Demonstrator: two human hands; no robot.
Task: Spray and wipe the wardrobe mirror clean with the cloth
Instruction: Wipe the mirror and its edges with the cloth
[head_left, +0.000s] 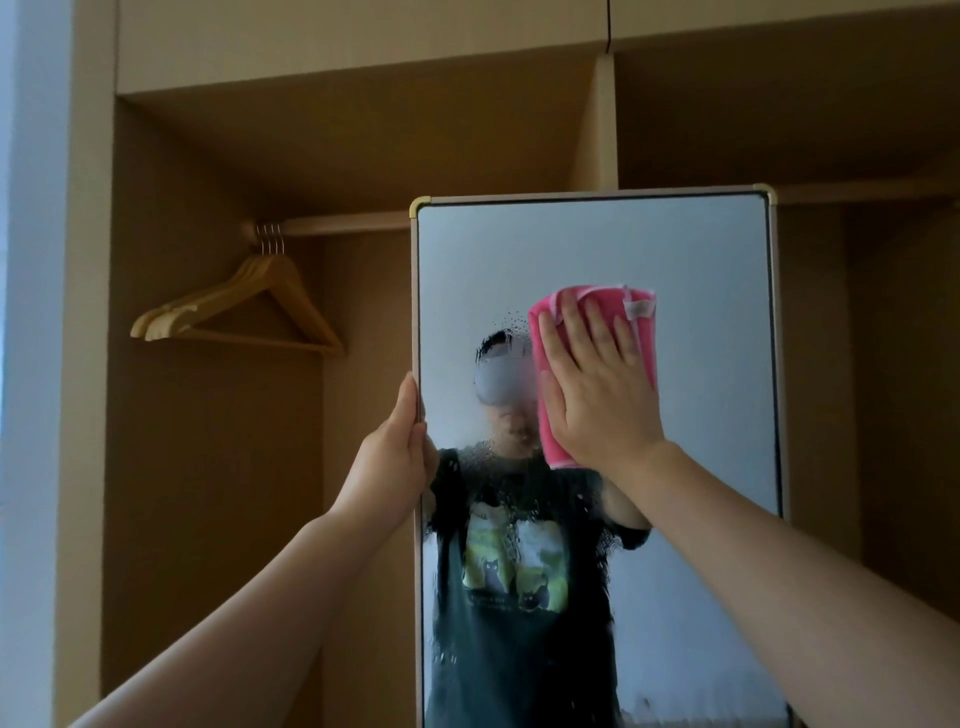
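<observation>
Wet spray drops on tall framed mirror. Right hand flat, pressing folded pink cloth. Left hand grips its edge. Wiping mostly left.

Bare forearms, short-sleeved dark T-shirt — cat print — seen in reflection

Mirror: glossy reflective glass, wet with droplets and streaks over its left and lower area; thin matt frame with shiny gold-coloured metal corner caps. Cloth: pink, soft napped fabric. Wardrobe: matt light wood finish. Hangers: smooth wood, metal hooks.
</observation>
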